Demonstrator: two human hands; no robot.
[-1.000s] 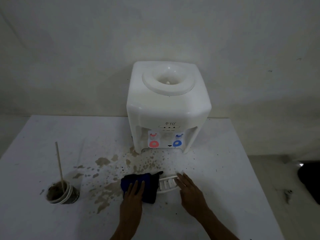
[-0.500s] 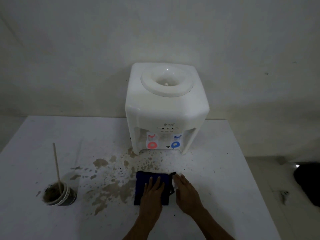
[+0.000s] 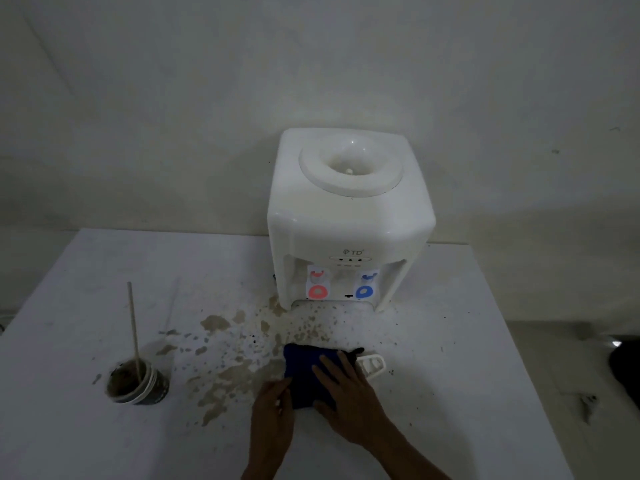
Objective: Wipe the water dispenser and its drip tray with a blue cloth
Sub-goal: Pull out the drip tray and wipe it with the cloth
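The right hand [image 3: 348, 393] lies flat, fingers spread, on the blue cloth [image 3: 306, 368] covering the drip tray [image 3: 372, 365] — on the worktop [image 3: 450, 393] before the water dispenser [image 3: 349, 220]; the left hand [image 3: 272, 410], loosely open, touches the cloth's edge.

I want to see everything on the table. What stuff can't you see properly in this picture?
- Drip tray, head view: mostly hidden under the blue cloth; only its right end shows.
- Cloth's near part: covered by the right hand and left hand.
- Cup: contents too dim to identify.
- Dispenser indicator lights: too small to read.
- Dark object at the right edge: cut off.
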